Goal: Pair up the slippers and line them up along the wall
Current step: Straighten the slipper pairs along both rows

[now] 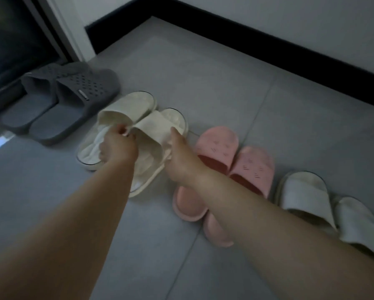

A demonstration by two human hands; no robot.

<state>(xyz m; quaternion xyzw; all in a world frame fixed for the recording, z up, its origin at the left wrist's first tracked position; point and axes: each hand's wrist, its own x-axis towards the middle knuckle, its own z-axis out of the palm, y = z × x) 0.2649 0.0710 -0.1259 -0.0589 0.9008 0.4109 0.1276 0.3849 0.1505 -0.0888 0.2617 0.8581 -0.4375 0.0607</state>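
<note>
Head view, looking down at a dim tiled floor (203,83): both my bare arms reach forward to a cream pair of slippers at the centre. My left hand (116,146) pinches the strap edge of the left cream slipper (125,105), and my right hand (181,156) curls its fingers round the outer strap edge of the right cream slipper (173,120). The two soles lie side by side, touching, toes toward twelve o'clock. They look like light moulded foam, bendy rather than fragile. I judge the broad strap the best hold, since the smooth sole could slide on tile. A grey pair (69,98) sits at ten o'clock of the cream pair, just beside it and close to a dark glass door (12,40). A pink pair (225,152) lies at four o'clock, partly under my right forearm, and a pale pair (311,195) lies farther along the same line. The wall (268,9) with its black skirting (246,50) runs from twelve toward three o'clock. Bare floor lies between it and the row, which I judge room enough to slide each pair forward.
</note>
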